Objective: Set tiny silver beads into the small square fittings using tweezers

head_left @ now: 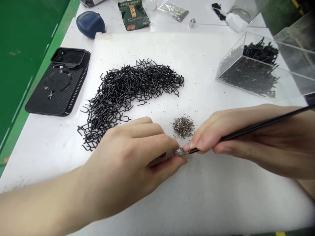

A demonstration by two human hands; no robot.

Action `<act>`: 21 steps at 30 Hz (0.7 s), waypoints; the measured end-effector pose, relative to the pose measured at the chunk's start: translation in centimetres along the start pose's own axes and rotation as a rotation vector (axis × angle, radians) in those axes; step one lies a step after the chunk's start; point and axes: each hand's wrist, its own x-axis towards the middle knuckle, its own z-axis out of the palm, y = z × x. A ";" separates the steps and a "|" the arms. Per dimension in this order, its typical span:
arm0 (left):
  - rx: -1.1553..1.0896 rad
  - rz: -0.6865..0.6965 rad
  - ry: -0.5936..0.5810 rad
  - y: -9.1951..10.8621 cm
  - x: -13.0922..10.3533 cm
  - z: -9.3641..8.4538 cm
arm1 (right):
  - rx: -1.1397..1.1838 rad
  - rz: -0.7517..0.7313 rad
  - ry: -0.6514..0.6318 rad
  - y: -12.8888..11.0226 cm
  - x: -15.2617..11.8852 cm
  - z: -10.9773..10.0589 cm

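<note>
My left hand point(133, 157) is closed, thumb and index finger pinching a small shiny, silvery piece point(179, 151) low over the white work surface. Its exact kind is hard to make out, as the fingertips cover much of it. From the right, my right hand point(251, 141) grips a slim black tool point(261, 124) like a pen. The tool's lower end meets the silvery piece, and my right fingertips are close beside it. Just beyond both hands lies a little heap of tiny metallic bits point(183, 127). A curved pile of small black Y-shaped pieces point(133, 82) spreads behind my left hand.
A black phone case point(57, 82) lies at the left. Along the back are a dark blue rubber bulb point(90, 24), a green packet point(133, 15), a clear bag point(173, 10) and a small silvery part point(192, 23). A clear box point(242, 62) at right holds black pieces.
</note>
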 end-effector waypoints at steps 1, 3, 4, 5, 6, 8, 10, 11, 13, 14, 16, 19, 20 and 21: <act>0.003 -0.017 -0.024 0.1 0.0 -0.1 | -0.004 -0.008 -0.005 0.1 0.0 0.0; 0.007 -0.028 -0.077 0.1 0.1 -0.2 | -0.018 -0.005 0.000 0.2 -0.2 0.0; 0.009 -0.034 -0.097 0.1 0.1 -0.3 | -0.029 0.002 0.010 0.2 -0.3 -0.1; 0.011 -0.029 -0.088 0.0 0.0 -0.3 | -0.043 0.002 0.022 0.3 -0.5 -0.1; 0.012 -0.024 -0.075 0.0 0.0 -0.3 | -0.062 -0.001 0.038 0.3 -0.6 -0.1; 0.027 -0.045 -0.102 0.1 -0.1 -0.3 | -0.104 -0.008 0.109 0.4 -0.9 0.0; 0.041 -0.059 -0.074 0.2 -0.2 -0.5 | -0.129 0.002 0.207 0.5 -1.1 0.1; 0.049 -0.071 -0.077 0.3 -0.1 -0.6 | -0.132 0.013 0.248 0.6 -1.2 0.1; 0.055 -0.076 -0.074 0.4 0.0 -0.7 | -0.131 0.044 0.291 0.8 -1.2 0.1; 0.055 -0.072 -0.077 0.4 0.1 -0.7 | -0.133 0.050 0.294 0.9 -1.1 0.1; 0.060 -0.076 -0.086 0.2 0.2 -0.5 | -0.147 0.066 0.292 1.0 -0.9 0.0; 0.069 -0.062 -0.060 -0.2 0.1 -0.1 | -0.175 0.103 0.250 0.9 -0.6 -0.3; 0.068 -0.050 -0.036 -0.3 0.0 0.0 | -0.176 0.125 0.232 0.8 -0.6 -0.4; 0.066 -0.040 -0.016 -0.3 0.0 0.1 | -0.173 0.142 0.219 0.8 -0.5 -0.5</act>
